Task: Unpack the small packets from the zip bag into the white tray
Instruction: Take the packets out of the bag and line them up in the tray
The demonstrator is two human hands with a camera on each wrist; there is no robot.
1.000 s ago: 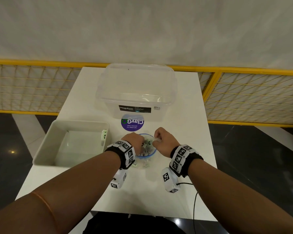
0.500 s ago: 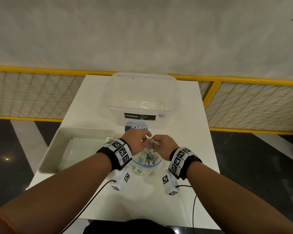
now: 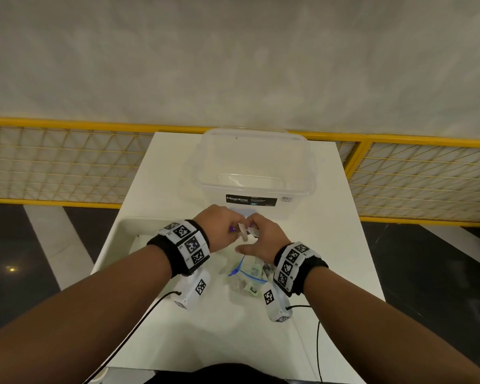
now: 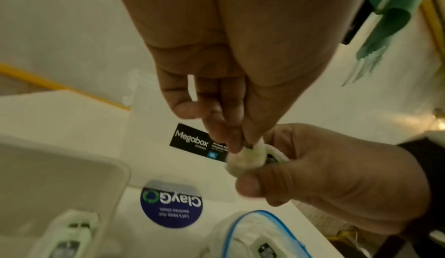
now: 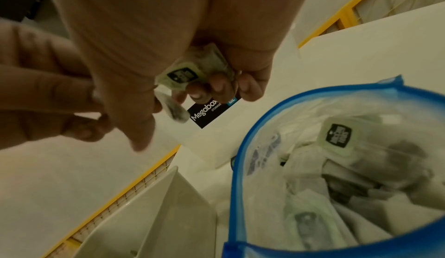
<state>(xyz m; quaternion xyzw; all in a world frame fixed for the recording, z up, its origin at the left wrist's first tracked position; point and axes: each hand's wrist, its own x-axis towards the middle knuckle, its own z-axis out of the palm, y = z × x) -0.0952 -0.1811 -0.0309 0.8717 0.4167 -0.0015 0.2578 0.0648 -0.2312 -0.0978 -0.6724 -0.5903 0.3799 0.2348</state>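
Observation:
My hands meet above the table, just in front of the clear box. My left hand [image 3: 232, 228] pinches one end of a small pale green packet [image 4: 245, 159]. The thumb and fingers of my right hand [image 3: 252, 231] hold its other end. In the right wrist view my right hand [image 5: 199, 88] also keeps a second packet [image 5: 190, 69] curled in its fingers. Below my hands the zip bag [image 3: 248, 275] lies open on the table. Its blue-rimmed mouth [image 5: 243, 147] shows several packets inside. At the left, partly behind my left wrist, the white tray [image 3: 128, 220] holds one packet [image 4: 69, 231].
A clear lidless Megabox container [image 3: 254, 167] stands at the back of the white table [image 3: 233, 342]. A round blue ClayGo sticker [image 4: 171, 206] lies on the table in front of it. Yellow mesh railings [image 3: 416, 176] run behind the table. Thin black cables [image 3: 317, 350] trail from my wrists.
Both hands have lifted out of the bag's mouth and moved up and away towards the clear box, bringing packets with them. The bag stays on the table.

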